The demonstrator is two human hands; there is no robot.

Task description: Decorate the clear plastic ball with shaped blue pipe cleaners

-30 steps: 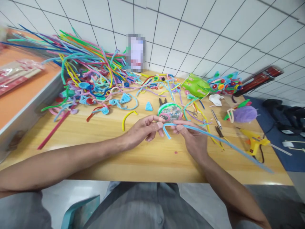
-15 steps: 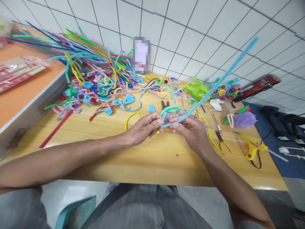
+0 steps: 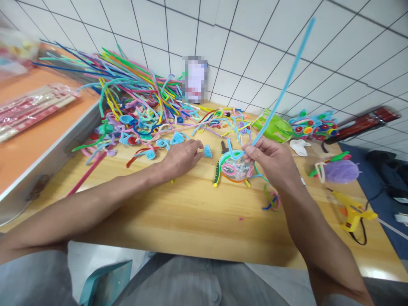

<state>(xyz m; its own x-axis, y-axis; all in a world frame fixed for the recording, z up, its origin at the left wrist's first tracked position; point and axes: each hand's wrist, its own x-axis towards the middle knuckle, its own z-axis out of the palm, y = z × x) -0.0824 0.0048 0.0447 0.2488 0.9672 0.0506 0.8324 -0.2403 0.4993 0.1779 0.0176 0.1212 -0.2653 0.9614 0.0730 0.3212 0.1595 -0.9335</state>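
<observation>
My right hand (image 3: pixel 267 159) pinches a long light-blue pipe cleaner (image 3: pixel 288 78). Its short lower end is bent into a hook, and the rest slants up in front of the wall. Below that hook lies a round clear piece (image 3: pixel 237 170) with a green and orange rim and pink ovals. Pliers (image 3: pixel 216 173) lie partly hidden under it. My left hand (image 3: pixel 183 158) has its fingers loosely curved and holds nothing that I can see. Its fingertips are close to a small blue triangular piece (image 3: pixel 208 151); I cannot tell whether they touch it.
A heap of coloured pipe cleaners (image 3: pixel 137 85) fills the back left, near a phone (image 3: pixel 195 80) against the wall. At the right are a yellow glue gun (image 3: pixel 353 214), a purple fuzzy piece (image 3: pixel 341 171) and a green packet (image 3: pixel 274 125). An orange-topped box (image 3: pixel 47 140) stands left.
My left hand has let go of the pipe cleaner's bent end and moved left towards the small blue triangle. My right hand has kept the pipe cleaner, which now stands steeper.
</observation>
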